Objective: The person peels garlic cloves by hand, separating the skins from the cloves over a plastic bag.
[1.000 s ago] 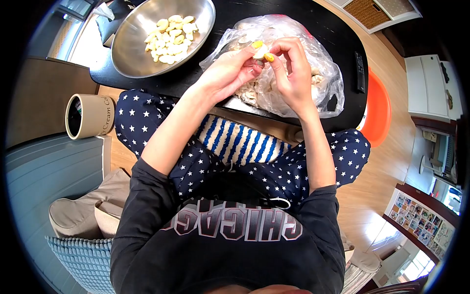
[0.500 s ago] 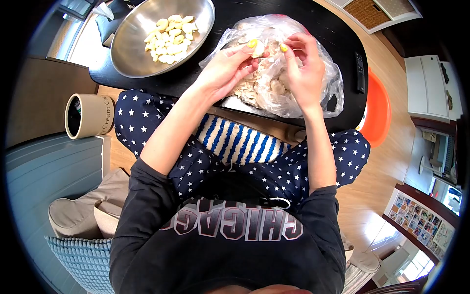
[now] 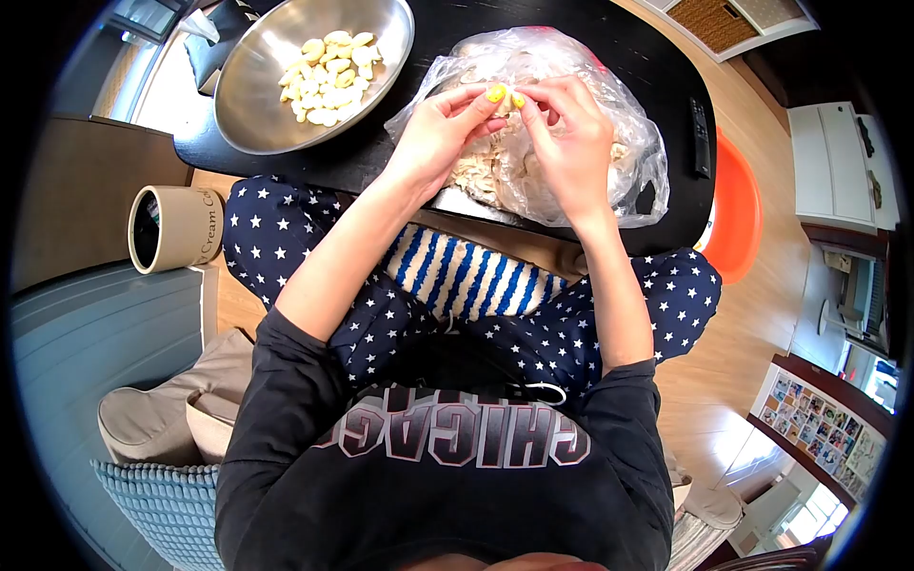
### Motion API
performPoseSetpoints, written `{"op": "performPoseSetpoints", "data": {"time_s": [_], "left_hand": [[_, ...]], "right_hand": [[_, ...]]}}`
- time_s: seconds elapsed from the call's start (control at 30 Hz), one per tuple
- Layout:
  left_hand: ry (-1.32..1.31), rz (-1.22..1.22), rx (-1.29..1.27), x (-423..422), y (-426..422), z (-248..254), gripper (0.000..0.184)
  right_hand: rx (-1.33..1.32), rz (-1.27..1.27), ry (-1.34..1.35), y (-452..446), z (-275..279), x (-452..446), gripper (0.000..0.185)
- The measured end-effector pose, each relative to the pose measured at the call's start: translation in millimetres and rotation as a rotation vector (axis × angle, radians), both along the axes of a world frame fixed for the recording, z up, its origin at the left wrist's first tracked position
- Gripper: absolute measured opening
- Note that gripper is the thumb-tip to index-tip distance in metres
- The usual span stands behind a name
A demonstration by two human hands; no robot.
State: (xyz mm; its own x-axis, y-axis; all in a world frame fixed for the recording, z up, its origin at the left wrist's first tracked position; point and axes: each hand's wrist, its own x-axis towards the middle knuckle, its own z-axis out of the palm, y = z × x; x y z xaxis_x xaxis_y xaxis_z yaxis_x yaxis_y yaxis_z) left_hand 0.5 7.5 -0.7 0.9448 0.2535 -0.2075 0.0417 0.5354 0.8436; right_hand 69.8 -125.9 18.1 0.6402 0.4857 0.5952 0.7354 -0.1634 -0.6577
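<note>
Above a clear plastic bag (image 3: 633, 124), my left hand (image 3: 443, 128) and my right hand (image 3: 571, 128) meet fingertip to fingertip. Both are closed in a pinch on a small pale piece, perhaps a garlic clove (image 3: 506, 103), mostly hidden by the fingers and yellow-painted thumbnails. Inside the open bag are pale bulbs and papery skins (image 3: 473, 179). To the left, a steel bowl (image 3: 248, 100) holds several peeled pale cloves (image 3: 328, 78).
The bag and bowl stand on a black table (image 3: 438, 24). A black remote (image 3: 700, 138) lies near its right edge, with an orange stool or tub (image 3: 738, 209) beyond. A beige bin (image 3: 176, 228) stands at the left. A striped cushion (image 3: 466, 271) is below the table edge.
Half a second ago my hands were apart, with the pale piece in my left hand. My right hand has since moved left and down to meet my left at the piece.
</note>
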Motion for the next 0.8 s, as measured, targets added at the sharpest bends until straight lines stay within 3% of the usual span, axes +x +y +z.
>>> {"op": "performPoseSetpoints", "data": {"time_s": [0.13,0.33,0.5,0.8], "left_hand": [[0.000,-0.010,0.031,0,0,-1,0.028],[-0.054,0.029,0.027,0,-1,1,0.026],[-0.084,0.076,0.245,-1,-4,2,0.029],[-0.060,0.066,0.316,-1,-3,3,0.026]], "right_hand": [[-0.017,-0.042,-0.078,0,-1,1,0.009],[-0.052,0.023,0.109,-3,10,-5,0.010],[0.002,-0.004,0.087,-1,4,-9,0.009],[-0.001,-0.046,0.121,1,2,-12,0.009]]}}
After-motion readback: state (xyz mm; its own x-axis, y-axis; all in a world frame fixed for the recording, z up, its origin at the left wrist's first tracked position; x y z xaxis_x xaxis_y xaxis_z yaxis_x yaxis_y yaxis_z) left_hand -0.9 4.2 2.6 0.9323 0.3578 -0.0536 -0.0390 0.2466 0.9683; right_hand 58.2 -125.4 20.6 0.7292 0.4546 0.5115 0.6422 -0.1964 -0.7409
